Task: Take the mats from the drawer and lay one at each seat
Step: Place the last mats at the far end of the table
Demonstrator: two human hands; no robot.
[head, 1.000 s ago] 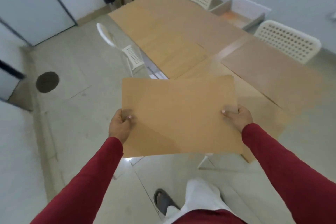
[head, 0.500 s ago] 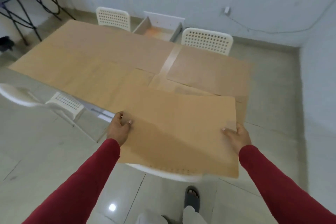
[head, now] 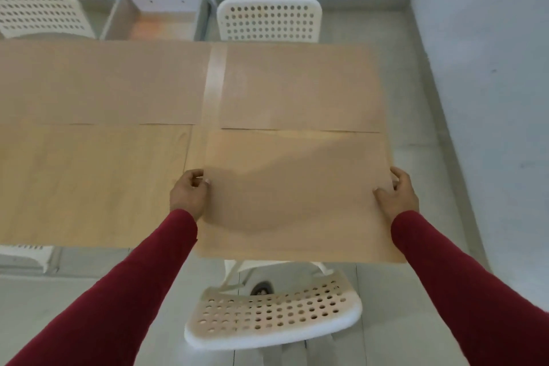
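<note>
I hold a tan rectangular mat (head: 297, 196) by its two short sides, over the near right part of the table (head: 212, 83). My left hand (head: 188, 192) pinches its left edge and my right hand (head: 396, 192) grips its right edge. The mat's near edge juts past the table over a white perforated chair (head: 273, 316). Other tan mats lie on the table: one at the far right (head: 300, 86), one at the far left (head: 98, 83) and one at the near left (head: 89, 184). The open drawer (head: 157, 21) stands beyond the table.
Two white perforated chairs stand on the far side, one at the right (head: 269, 19) and one at the left (head: 41, 13). Part of another white chair (head: 26, 255) shows at the near left. A pale wall (head: 490, 68) closes the room on the right.
The view has swung to face the table squarely. Held in both hands, the mat has moved forward and down over the near right seat's place, above the chair.
</note>
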